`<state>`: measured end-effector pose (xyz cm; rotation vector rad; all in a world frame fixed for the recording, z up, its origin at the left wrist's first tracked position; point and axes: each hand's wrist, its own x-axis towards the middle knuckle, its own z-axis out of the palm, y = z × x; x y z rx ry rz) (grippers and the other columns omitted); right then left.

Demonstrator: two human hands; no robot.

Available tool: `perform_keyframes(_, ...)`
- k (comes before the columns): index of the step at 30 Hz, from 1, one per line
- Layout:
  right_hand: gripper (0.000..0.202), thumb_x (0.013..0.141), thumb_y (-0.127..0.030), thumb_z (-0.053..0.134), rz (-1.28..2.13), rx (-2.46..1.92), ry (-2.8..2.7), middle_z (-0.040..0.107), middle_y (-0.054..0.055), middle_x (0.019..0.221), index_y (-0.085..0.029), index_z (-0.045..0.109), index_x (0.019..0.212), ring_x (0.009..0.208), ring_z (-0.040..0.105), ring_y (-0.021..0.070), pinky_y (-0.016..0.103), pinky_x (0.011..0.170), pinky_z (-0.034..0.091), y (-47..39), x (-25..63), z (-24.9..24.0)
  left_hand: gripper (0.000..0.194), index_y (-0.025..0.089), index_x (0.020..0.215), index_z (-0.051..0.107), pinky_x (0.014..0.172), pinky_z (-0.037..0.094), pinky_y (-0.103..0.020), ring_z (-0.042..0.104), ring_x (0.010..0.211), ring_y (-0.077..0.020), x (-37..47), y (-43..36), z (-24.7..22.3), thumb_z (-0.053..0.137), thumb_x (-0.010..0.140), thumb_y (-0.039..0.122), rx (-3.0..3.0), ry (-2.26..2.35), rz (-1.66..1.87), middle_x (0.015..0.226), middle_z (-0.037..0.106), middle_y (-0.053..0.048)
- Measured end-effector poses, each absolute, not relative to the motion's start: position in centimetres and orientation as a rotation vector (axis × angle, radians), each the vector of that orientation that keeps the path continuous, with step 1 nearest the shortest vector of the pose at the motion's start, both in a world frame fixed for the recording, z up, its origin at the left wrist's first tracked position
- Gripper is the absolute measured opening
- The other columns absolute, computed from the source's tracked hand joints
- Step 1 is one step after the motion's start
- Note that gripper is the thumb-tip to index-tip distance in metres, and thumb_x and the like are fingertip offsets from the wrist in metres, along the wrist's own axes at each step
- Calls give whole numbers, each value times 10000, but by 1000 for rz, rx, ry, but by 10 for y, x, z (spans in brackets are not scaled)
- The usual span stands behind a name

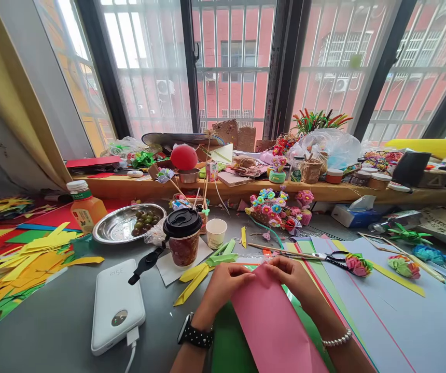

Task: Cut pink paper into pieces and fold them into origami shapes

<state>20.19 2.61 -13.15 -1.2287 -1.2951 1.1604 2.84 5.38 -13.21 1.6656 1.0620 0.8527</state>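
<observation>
- I see a sheet of pink paper (273,324) between the person's two hands, its far end at the fingers and the rest sloping back toward the person, between the forearms.
- The left hand (225,285) has its thumb and fingers pinched on the far left corner of that paper.
- The right hand (295,280) pinches the far right part the same way, its fingertips just beside the left ones; a small bend shows in the paper between them.
- Below the paper, a green sheet (226,339) shows on both sides of it.
- A black-banded watch (197,336) sits on the left wrist, a beaded bracelet (337,339) on the right.
- Just beyond the left hand lie folded yellow strips (195,274), with a lidded coffee cup (184,246) and a small paper cup (216,234) behind them.
- Left of that hand, a white power bank (117,311) rests on the grey desk (59,336), a cable plugged into its near end.
- Over by the right hand, black-handled scissors (335,257) lie on large pale sheets (386,305), the handles next to a paper flower (358,264).
</observation>
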Motion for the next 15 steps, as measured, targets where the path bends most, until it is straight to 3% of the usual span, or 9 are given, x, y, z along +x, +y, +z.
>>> perform_keyframes(4,301,570,-427,644,1323,-1279,-1309,596,6,633,-151,633,691,581,511,130,204,494,345,22,208,-124,224,163,657,691,565,365,-222,548,665,-192,27,55,-129,580,618,354,1555,1129,967,689,662,-33)
perform_keyframes(7,304,513,-417,679,1427,-1310,-1316,586,0,562,-137,631,620,527,506,124,198,458,323,21,211,-125,227,157,661,688,576,376,-227,552,686,-202,26,56,-127,578,618,352,1517,1179,997,696,662,-34)
perform_keyframes(15,299,436,-401,707,1431,-1270,-1226,609,4,523,-136,618,543,518,544,154,219,467,357,27,210,-139,223,141,635,671,564,390,-233,553,657,-191,26,59,-132,628,578,352,1434,1157,1058,657,650,-39)
